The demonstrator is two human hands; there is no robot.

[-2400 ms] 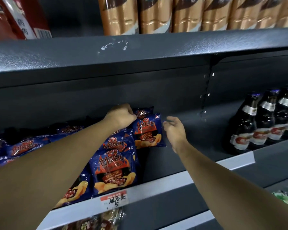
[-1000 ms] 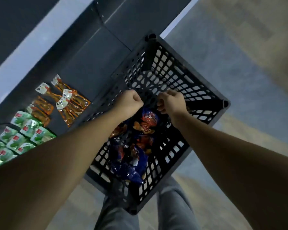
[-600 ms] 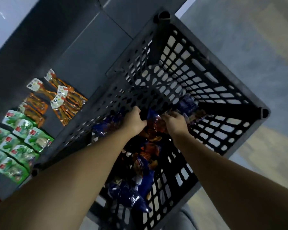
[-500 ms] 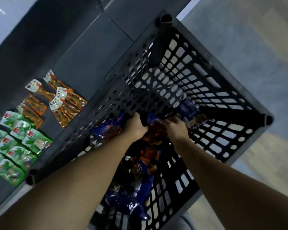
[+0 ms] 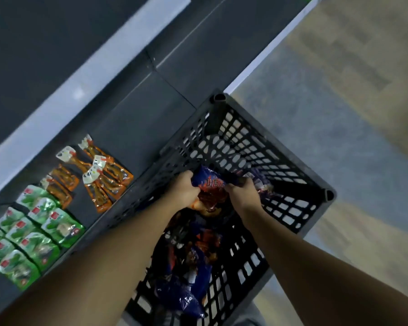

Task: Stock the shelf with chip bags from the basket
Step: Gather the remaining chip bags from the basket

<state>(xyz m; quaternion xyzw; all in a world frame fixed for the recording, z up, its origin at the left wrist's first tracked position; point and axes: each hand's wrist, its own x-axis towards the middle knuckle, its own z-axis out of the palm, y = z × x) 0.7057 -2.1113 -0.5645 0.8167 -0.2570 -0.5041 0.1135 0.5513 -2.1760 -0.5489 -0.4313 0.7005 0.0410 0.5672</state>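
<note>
left hand (image 5: pixel 183 187) and right hand (image 5: pixel 243 193) grip chip bag (image 5: pixel 209 184) over basket (image 5: pixel 290 175).

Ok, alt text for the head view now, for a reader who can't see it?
The left hand and right hand grip a blue-and-orange chip bag inside a black slatted basket that holds more bags. Green packs and orange packs lie on the dark shelf to its left.

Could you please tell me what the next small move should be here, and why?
Probably lift the chip bag straight up out of the basket. The left hand and right hand both grip it, it sits on top of the other bags, and nothing covers it.
</note>
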